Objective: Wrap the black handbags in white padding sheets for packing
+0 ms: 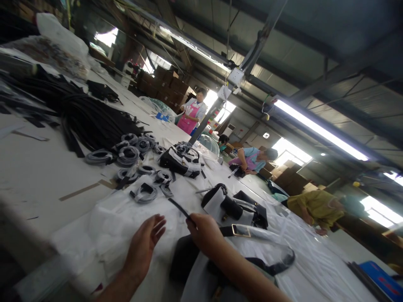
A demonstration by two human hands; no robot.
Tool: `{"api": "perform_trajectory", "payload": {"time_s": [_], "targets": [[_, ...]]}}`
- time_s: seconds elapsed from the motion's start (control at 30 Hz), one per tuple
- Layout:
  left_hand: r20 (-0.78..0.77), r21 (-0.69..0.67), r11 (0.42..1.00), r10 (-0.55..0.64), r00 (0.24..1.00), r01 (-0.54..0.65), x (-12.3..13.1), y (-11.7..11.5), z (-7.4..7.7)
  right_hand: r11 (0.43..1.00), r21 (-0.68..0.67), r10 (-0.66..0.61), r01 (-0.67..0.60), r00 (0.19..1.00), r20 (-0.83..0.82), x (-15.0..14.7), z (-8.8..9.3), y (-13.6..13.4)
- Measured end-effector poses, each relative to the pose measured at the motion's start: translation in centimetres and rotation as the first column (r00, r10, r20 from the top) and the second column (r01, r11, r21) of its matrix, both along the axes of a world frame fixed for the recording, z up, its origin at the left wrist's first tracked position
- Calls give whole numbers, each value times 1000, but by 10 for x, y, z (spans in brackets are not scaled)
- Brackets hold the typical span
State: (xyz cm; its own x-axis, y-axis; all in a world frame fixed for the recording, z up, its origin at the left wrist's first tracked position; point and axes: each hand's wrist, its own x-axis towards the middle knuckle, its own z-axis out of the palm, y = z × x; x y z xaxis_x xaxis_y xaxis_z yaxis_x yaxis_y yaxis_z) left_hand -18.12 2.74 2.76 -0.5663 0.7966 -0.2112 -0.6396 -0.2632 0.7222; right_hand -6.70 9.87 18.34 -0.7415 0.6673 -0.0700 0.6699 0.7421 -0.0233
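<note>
My right hand (204, 233) pinches a thin black strap (179, 208), whose free end points up and to the left over the table. To the left, my left hand (143, 247) hangs in the air with its fingers loosely apart, holding nothing. Under my right forearm lies a black handbag (183, 258), partly covered by white wrapping. Its handle (264, 240) is wrapped in clear film and has a gold-coloured buckle (241, 230). My arm hides part of this bag. Just beyond my hands are rolled-up, wrapped straps (145, 193).
More black handbags (234, 206) with white padding lie ahead, another black bag (179, 161) farther off. A heap of long black strips (85, 111) covers the left side of the white table (75, 176). Co-workers (252, 160) stand along the far side. A blue box (380, 279) lies at right.
</note>
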Motion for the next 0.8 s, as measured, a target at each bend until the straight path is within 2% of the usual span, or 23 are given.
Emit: {"api": "perform_trajectory", "payload": {"time_s": [0.07,0.13,0.23,0.3,0.43,0.5,0.53,0.6,0.63,0.67,0.7,0.8], "targets": [[-154,53,990,-120,981,129,17,3,7,998,-50,-30,24,993,-115,4,4,0],[-324,101,958,-224,919,268,34,8,16,992,-124,-64,35,970,-235,6,4,1],[-495,130,916,-272,825,379,51,19,26,943,-330,-199,42,867,-458,9,-2,5],[-552,121,908,-274,787,401,56,26,26,880,-475,-320,17,760,-566,11,-10,8],[-608,97,919,-249,754,382,56,27,19,745,-664,-528,-62,553,-644,13,-23,12],[-625,94,926,-232,745,366,57,24,17,687,-715,-623,-128,403,-671,12,-21,14],[-632,92,928,-226,741,361,58,22,17,674,-719,-658,-170,305,-688,10,-17,16],[-647,86,932,-218,731,353,60,19,17,687,-686,-679,-239,127,-723,6,-2,19],[-654,82,933,-214,726,349,60,18,17,704,-662,-665,-258,90,-742,5,7,20],[-662,78,934,-213,719,348,60,17,17,718,-642,-643,-269,99,-760,5,16,20],[-670,74,934,-213,711,349,60,17,18,727,-628,-615,-278,145,-775,6,25,20],[-699,59,927,-226,678,370,54,16,20,766,-582,-497,-275,322,-806,20,48,15]]}}
